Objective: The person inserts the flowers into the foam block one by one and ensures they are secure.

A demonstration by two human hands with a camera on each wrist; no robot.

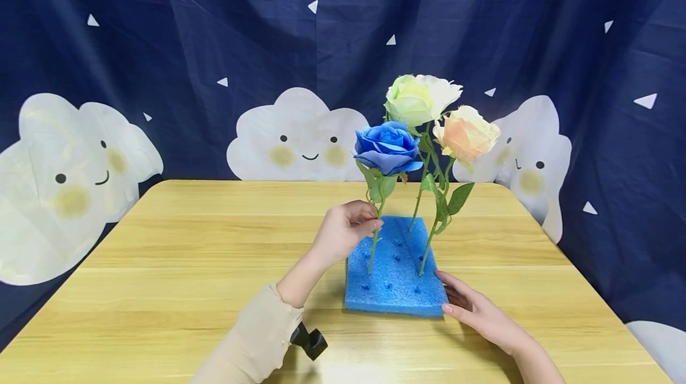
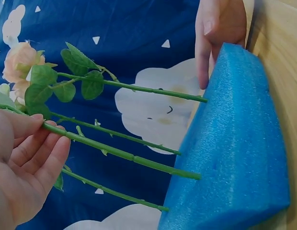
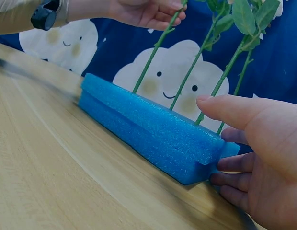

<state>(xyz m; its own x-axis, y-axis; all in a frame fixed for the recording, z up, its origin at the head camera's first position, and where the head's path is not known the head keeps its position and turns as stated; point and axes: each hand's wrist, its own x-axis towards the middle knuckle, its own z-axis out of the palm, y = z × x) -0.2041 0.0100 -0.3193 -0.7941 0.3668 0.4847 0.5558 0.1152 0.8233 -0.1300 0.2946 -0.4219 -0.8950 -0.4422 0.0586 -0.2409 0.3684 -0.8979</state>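
Observation:
My left hand (image 1: 345,230) pinches the green stem of a blue rose (image 1: 388,149) between thumb and fingers. The stem's lower end meets the top of a blue foam block (image 1: 399,277); how deep it goes I cannot tell. With fingers fairly straight, my right hand (image 1: 479,315) touches the block's right edge, as the right wrist view also shows. A peach rose (image 1: 467,134), a pale green rose (image 1: 409,101) and a white rose (image 1: 439,92) stand in the foam behind and to the right of the blue one.
Several small holes dot the foam's top. The block lies on a wooden table (image 1: 214,265). A dark blue curtain (image 1: 241,21) with white clouds hangs behind. A black wrist device (image 1: 311,341) is at the left sleeve.

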